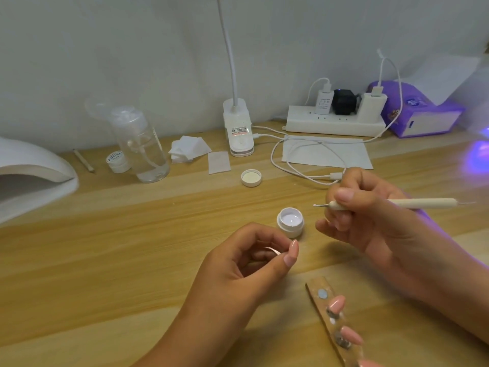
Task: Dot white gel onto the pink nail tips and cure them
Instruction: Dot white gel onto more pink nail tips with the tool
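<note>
Early stage: gel jar (290, 222) open, right hand (370, 218) grips dotting tool (423, 203) at jar's 3 o'clock, left hand (238, 263) curled with contents unclear, pink nail tips (336, 304) at 5 o'clock look undotted, curing still to do.

Lid (251, 178) behind gel pot (290, 222)

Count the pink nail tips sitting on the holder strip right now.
3 pink nail tips on the strip: one near its upper end, one below it at mid-strip, one cut off by the picture's bottom edge. More may lie out of frame.
</note>
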Demonstrator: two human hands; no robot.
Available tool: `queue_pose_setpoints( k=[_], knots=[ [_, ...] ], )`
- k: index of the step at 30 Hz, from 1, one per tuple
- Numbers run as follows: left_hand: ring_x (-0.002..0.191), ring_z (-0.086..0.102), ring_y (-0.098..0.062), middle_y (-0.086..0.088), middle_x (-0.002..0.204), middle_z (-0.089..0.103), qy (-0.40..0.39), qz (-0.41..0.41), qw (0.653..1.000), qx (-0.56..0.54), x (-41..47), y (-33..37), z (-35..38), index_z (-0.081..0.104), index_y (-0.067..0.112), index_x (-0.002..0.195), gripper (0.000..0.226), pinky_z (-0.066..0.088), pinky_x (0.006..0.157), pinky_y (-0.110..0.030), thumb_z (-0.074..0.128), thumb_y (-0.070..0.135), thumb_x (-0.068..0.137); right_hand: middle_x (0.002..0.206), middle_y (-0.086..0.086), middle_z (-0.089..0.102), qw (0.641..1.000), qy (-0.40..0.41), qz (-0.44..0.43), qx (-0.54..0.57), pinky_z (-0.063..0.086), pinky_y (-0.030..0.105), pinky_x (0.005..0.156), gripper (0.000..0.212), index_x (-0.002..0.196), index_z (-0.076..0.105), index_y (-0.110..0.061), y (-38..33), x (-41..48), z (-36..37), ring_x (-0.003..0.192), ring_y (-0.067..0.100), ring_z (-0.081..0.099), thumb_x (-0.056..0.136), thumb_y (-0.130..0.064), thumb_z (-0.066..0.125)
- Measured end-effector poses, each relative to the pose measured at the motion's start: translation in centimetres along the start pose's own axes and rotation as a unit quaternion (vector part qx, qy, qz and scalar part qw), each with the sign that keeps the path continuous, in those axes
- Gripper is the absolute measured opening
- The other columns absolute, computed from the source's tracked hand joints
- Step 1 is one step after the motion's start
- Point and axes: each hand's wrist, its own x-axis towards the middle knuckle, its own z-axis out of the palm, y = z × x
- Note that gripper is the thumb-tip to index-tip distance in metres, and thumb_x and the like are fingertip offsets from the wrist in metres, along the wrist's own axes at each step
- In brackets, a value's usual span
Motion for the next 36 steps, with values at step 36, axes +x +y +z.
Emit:
queue_pose_setpoints(
  k=[36],
  knots=[
    [0.065, 0.055, -0.001, 0.007, 0.073, 0.063, -0.02, 0.004, 0.999, 0.039, -0.3, 0.3, 0.4, 0.071, 0.019, 0.075, 0.009, 0.044, 0.061, -0.01, 0.078, 0.024, 0.07, 0.06, -0.002, 0.049, 0.998, -0.056, 0.0, -0.042, 0.055, 0.024, 0.064, 0.019, 0.062, 0.05, -0.019, 0.9, -1.6, 0.9, 0.052, 0.006, 0.043, 0.07, -0.017, 0.068]
  ],
)
